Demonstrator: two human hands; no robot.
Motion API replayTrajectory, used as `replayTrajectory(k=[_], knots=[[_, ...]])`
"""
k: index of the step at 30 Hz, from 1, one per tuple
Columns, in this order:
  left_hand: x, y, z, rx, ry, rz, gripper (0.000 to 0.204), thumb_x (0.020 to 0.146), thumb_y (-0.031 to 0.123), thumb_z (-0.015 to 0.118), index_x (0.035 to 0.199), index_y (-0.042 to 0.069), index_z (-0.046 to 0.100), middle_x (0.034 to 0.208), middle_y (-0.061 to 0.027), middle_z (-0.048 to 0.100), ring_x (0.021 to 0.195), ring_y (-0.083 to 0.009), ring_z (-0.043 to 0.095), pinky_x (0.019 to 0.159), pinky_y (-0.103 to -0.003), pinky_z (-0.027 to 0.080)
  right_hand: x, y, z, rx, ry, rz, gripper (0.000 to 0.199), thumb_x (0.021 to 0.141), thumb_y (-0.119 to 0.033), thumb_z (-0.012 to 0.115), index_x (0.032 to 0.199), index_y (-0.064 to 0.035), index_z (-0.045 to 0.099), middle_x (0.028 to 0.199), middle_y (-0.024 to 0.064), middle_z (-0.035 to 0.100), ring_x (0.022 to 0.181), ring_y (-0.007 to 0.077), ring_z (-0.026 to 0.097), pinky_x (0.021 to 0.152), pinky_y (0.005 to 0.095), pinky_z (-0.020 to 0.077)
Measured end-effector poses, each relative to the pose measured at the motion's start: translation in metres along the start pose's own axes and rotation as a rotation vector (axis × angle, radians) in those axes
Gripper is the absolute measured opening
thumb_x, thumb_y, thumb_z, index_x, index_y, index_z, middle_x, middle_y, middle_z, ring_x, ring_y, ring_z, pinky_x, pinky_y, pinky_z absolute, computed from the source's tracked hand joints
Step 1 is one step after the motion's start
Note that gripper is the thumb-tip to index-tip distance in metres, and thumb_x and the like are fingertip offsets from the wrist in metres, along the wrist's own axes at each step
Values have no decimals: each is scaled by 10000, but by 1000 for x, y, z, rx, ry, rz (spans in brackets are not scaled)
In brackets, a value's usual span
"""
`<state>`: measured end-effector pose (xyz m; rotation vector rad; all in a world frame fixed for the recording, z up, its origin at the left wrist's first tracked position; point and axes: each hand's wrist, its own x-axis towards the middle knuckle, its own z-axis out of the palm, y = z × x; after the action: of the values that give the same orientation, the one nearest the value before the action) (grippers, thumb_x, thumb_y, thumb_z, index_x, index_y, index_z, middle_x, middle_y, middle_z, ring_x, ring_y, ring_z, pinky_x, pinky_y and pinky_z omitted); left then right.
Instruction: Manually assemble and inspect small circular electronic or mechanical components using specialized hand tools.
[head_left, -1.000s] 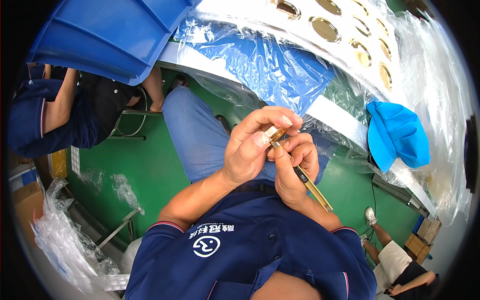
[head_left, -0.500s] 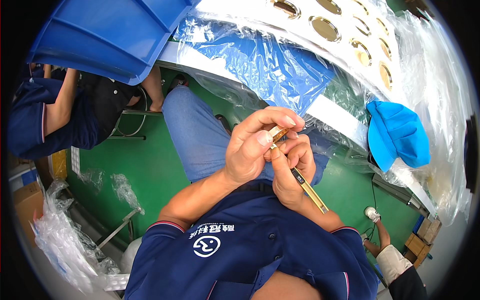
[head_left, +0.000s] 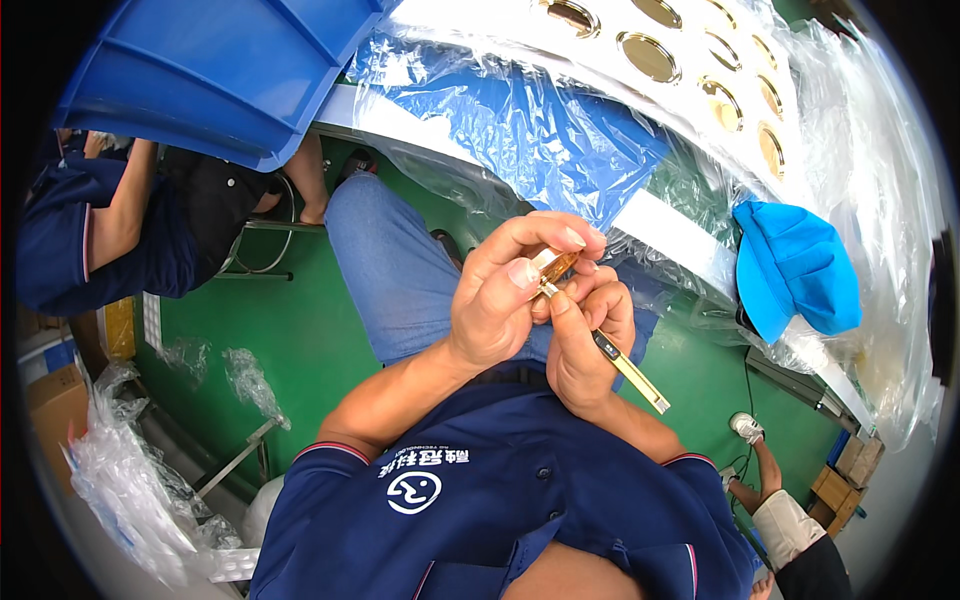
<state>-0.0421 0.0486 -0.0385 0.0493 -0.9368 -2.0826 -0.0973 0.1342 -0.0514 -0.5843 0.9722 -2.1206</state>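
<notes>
Working a gold piece (head_left: 559, 265) seems the step; the left hand (head_left: 496, 300) pinches it, the right hand (head_left: 582, 345) grips a slim tool (head_left: 641, 382) just beside; the next move needs steadiness.

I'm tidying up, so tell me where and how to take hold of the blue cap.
The cap is probably best pinched by its brim, from the picture's lower left: that smooth flap juts out there, the pleated crown bulging away.

White table (head_left: 682, 235) with plastic sheeting (head_left: 870, 150), a white tray (head_left: 685, 98) of round gold pieces (head_left: 650, 58), a blue cap (head_left: 800, 272).
</notes>
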Motion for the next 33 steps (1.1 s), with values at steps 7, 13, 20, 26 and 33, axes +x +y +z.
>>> replayTrajectory(k=[7, 13, 20, 26, 33], knots=[[-3, 1, 0, 82, 33, -57, 336, 873, 317, 423, 1031, 31, 503, 1060, -178, 521, 960, -269, 519, 839, -393, 436, -2, -2, -1, -143, -18, -37, 245, 820, 124, 501, 762, -62, 354, 932, 64, 408, 783, 113, 576, 730, 272, 510], [-2, 2, 0, 107, 26, -67, 335, 874, 309, 419, 1028, 28, 515, 1056, -181, 525, 955, -270, 521, 833, -393, 434, -3, -3, 2, -184, -9, -82, 258, 810, 132, 514, 739, -59, 355, 909, 65, 411, 772, 112, 574, 727, 260, 495], [-2, 1, -1, 115, -2, -55, 336, 873, 307, 421, 1030, 28, 522, 1052, -187, 527, 955, -267, 522, 827, -394, 433, -4, -3, 1, -272, -23, -102, 265, 804, 135, 520, 721, -55, 356, 883, 66, 418, 766, 119, 574, 711, 256, 477], [-3, 1, -2, 134, -12, -51, 339, 873, 314, 425, 1020, 27, 529, 1044, -189, 530, 968, -267, 529, 826, -397, 439, -6, -2, 1, -220, -27, -67, 253, 811, 127, 516, 735, -56, 359, 879, 57, 420, 771, 118, 570, 717, 254, 470], [-2, 1, 0, 73, -24, -25, 328, 866, 265, 430, 1033, 2, 532, 1064, -185, 532, 933, -223, 530, 824, -347, 437, -3, 0, 0, 9, -4, 19, 253, 818, 120, 517, 749, -65, 358, 913, 55, 430, 770, 124, 570, 707, 263, 495]])
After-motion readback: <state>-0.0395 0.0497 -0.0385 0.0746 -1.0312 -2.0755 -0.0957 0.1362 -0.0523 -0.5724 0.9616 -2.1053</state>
